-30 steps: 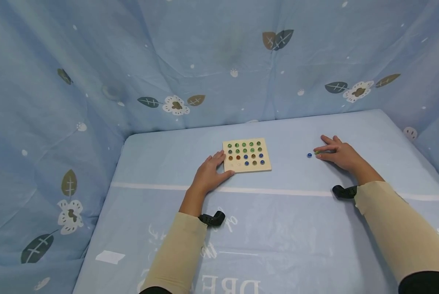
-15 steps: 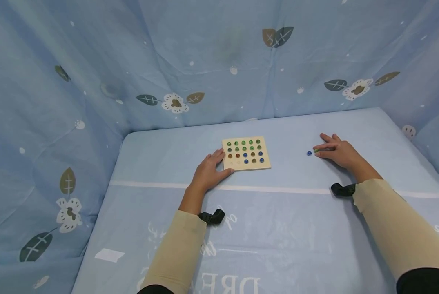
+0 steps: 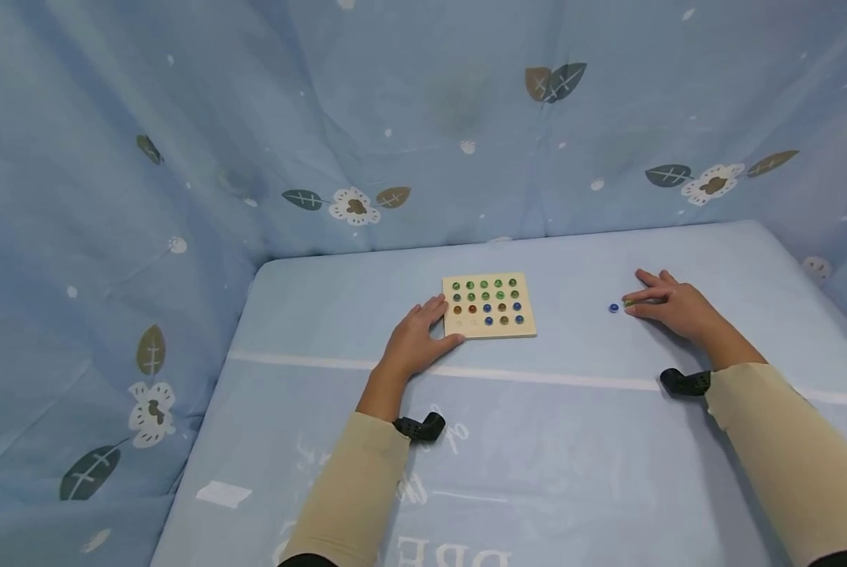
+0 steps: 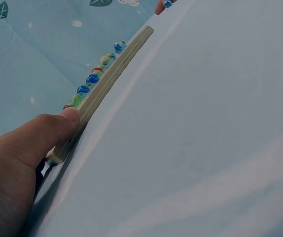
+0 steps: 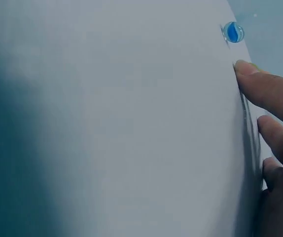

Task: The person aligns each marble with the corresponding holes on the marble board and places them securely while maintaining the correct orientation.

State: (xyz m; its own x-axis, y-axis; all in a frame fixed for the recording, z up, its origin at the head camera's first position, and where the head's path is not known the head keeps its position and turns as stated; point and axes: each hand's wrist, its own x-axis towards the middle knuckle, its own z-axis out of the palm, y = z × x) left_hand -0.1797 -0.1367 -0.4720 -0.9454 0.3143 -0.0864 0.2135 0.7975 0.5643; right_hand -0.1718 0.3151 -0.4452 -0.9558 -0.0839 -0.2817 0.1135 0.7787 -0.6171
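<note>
A pale wooden board (image 3: 474, 323) lies on the bed-like surface with rows of green, amber, red and blue marbles; two bare hollows show at its front left. My left hand (image 3: 412, 342) holds the board's front left corner, fingers along the left side and thumb on the front edge. In the left wrist view that thumb (image 4: 57, 129) presses against the board's side. Off to the right, my right hand (image 3: 681, 309) pinches a green-yellow marble (image 3: 629, 302) between thumb and fingertips, mostly hidden by them. Just left of those fingertips sits a loose blue marble (image 3: 613, 308).
Pale blue cloth covers the surface, crossed by a white stripe (image 3: 551, 379). Behind it and at the sides hangs a blue patterned curtain (image 3: 437, 189). A white patch (image 3: 224, 494) lies at the front left.
The head view has shifted, so everything sits a little further right and lower in it. Both hands keep their places beside the board and the loose blue marble.
</note>
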